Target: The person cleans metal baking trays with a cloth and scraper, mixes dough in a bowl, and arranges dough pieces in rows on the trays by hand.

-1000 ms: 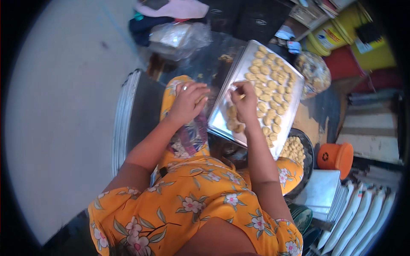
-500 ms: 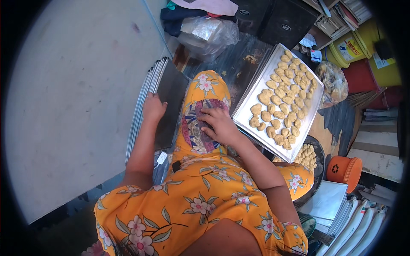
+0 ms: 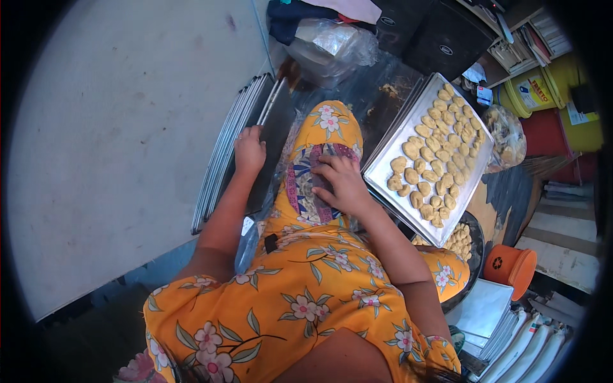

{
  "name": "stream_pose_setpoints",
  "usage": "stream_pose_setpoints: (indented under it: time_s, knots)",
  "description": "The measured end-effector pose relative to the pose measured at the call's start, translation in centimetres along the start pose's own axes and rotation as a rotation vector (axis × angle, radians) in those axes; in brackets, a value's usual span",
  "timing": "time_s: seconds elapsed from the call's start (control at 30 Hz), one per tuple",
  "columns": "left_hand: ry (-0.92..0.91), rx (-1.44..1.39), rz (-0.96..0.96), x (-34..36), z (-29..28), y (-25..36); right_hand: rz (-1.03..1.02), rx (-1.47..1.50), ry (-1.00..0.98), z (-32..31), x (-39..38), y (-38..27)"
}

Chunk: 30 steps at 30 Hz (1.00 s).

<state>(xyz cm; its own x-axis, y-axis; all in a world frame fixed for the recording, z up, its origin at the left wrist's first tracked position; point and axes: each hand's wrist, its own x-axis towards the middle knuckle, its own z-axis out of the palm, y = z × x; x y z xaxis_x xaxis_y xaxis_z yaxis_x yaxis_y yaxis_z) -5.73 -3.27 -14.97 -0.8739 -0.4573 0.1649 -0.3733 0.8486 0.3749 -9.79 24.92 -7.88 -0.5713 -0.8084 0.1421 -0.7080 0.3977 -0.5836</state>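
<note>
Several thin metal trays (image 3: 220, 159) stand on edge against the pale wall at my left. My left hand (image 3: 250, 153) is closed on the upper edge of one dark tray (image 3: 276, 131), which leans away from the others toward my leg. A patterned purple and blue cloth (image 3: 306, 185) lies over my thigh. Resting on that cloth is my right hand (image 3: 345, 185), its thumb and fingers apart. To the right, a shiny tray (image 3: 396, 185) carries rows of small tan dough pieces (image 3: 440, 153), on top of other trays.
Below the dough tray, a dark round basin (image 3: 477, 236) holds more small dough pieces. An orange bucket (image 3: 507, 265) stands beside it. Yellow tubs (image 3: 533, 89) and a clear bag (image 3: 504, 137) sit at the far right. A plastic-wrapped bundle (image 3: 329, 48) lies ahead.
My left hand has drawn one tray's upper edge rightward, opening a gap from the stack. My right hand stays on the cloth. The whole view has shifted slightly.
</note>
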Motion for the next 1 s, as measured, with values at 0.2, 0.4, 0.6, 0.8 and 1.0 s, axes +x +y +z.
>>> stream_pose_setpoints:
  time_s: [0.2,0.4,0.6,0.8,1.0]
  knots:
    - [-0.005,-0.141,0.024,-0.2,1.0,0.6,-0.005,0.004,0.008,-0.1,0.4,0.0]
    - [-0.005,-0.039,-0.066,-0.4,-1.0,-0.3,-0.024,-0.004,0.021,0.0,0.3,0.2]
    - [0.061,0.128,0.092,-3.9,-0.7,0.3,-0.013,0.014,0.027,0.2,0.3,0.2]
    - [-0.318,0.136,0.055,-8.1,-1.3,0.1,-0.028,0.009,0.041,0.4,0.3,0.5]
    - [-0.295,0.205,0.263,-6.1,-0.6,-0.2,-0.019,-0.006,0.056,0.3,0.1,0.5]
